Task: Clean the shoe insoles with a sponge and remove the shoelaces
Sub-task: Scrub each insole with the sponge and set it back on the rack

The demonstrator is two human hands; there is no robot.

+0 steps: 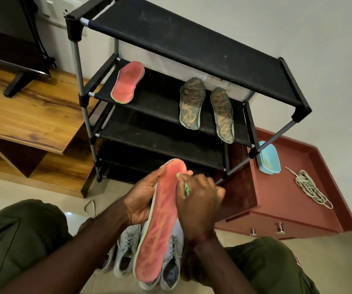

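Grey shoes [126, 251] on floor at 6 o'clock; at least three, exact count unclear. Just above, left hand [143, 200] curled round the edge of one pink insole [162, 219], toe end up. Right hand [198, 200] clenched on green sponge [186, 188], pressed against the insole's toe end. Rack [192, 39] at 12: three insoles, namely second pink insole [128, 82] at 11 and two dark insoles [192, 103] at 1. At 3, on red cabinet [287, 209]: one blue tub [268, 158], one lace bundle [310, 187].

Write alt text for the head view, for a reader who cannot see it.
A person's left grip holds a red insole while the right grip presses a green sponge to it. Behind, a black shoe rack holds three more insoles; grey shoes lie below.
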